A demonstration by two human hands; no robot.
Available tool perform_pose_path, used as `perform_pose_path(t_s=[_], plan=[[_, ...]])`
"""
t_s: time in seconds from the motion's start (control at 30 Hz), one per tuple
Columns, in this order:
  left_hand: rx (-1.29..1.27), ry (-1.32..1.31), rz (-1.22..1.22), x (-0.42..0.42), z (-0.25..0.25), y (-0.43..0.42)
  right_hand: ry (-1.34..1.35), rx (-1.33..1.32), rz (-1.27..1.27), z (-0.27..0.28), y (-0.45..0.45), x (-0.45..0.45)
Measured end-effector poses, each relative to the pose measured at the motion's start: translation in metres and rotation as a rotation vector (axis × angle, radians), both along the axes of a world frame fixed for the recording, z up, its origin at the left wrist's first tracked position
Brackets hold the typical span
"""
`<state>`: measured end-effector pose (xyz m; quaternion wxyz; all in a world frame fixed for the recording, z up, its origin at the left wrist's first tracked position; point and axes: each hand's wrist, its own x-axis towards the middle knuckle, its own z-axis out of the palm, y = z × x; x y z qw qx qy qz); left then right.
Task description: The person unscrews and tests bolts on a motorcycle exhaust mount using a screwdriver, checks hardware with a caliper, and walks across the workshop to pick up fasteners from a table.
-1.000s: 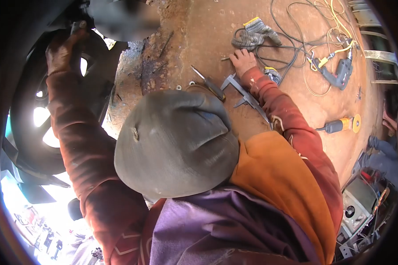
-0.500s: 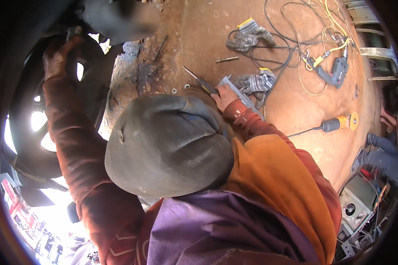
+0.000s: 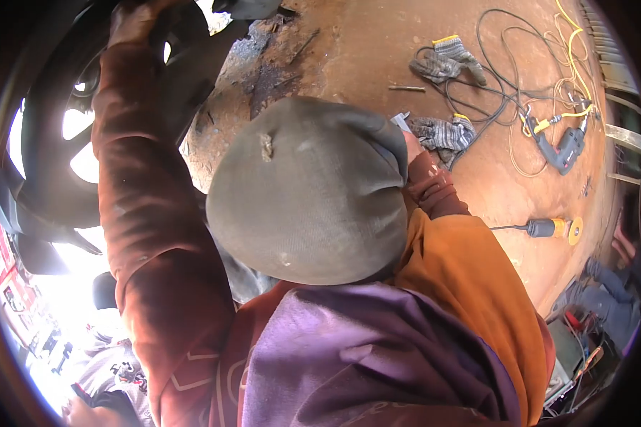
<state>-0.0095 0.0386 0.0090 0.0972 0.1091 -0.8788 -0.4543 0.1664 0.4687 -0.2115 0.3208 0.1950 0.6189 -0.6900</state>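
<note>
My left hand [image 3: 132, 23] is raised at the top left, against a large dark round part [image 3: 57, 167] with bright oval openings. Its fingers run up to the picture's edge, so their grip is unclear. Most of my right hand [image 3: 412, 147] is hidden behind a grey cap [image 3: 303, 199]; only a strip by the cuff shows. Just above that strip, the tip of a grey metal piece [image 3: 400, 120] sticks out. A grey work glove [image 3: 445, 135] lies right beside it.
On the brown surface lie another glove [image 3: 449, 60], a thin rod [image 3: 407, 88], a power drill [image 3: 566, 151], tangled cables [image 3: 502, 96] and a yellow angle grinder [image 3: 555, 228]. A person's legs [image 3: 605, 302] show at right. Another person's hand [image 3: 85, 416] is at lower left.
The view has shifted, and the surface items sit farther right. My left hand is nearer the top edge. The cap now covers most of my right hand and the slim pointed tool beside it.
</note>
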Motion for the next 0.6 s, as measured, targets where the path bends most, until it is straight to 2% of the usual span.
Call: perform_pose_path(t_s=[0.07, 0.13, 0.17, 0.23, 0.27, 0.33, 0.47, 0.53, 0.57, 0.6], plan=[[0.022, 0.012, -0.002, 0.001, 0.001, 0.004, -0.030, -0.078, -0.051, -0.017, 0.011, 0.003], [0.039, 0.019, -0.006, 0.002, 0.001, 0.007, -0.218, -0.215, 0.077, -0.032, 0.021, -0.007], [0.042, 0.020, -0.010, 0.002, 0.001, 0.008, -0.216, -0.213, 0.076, -0.033, 0.022, -0.007], [0.043, 0.022, -0.009, 0.002, 0.001, 0.007, 0.075, 0.013, 0.086, -0.008, 0.007, -0.015], [0.043, 0.023, -0.007, 0.004, 0.002, 0.006, 0.078, 0.012, 0.091, 0.014, -0.005, -0.023], [0.047, 0.023, -0.013, 0.003, 0.003, 0.005, 0.647, 0.345, 0.280, 0.063, -0.032, -0.040], [0.072, 0.026, -0.021, 0.000, 0.002, 0.005, 0.683, 0.249, 0.249, 0.084, -0.048, -0.055], [0.082, 0.031, -0.023, -0.001, 0.001, 0.004, 0.581, 0.613, 0.566, 0.079, -0.041, -0.054], [0.085, 0.038, -0.024, -0.002, 0.001, 0.003, 0.583, 0.621, 0.568, 0.063, -0.032, -0.056], [0.077, 0.042, -0.027, -0.001, 0.001, 0.002, 0.729, 0.768, 0.740, 0.042, -0.017, -0.060]])
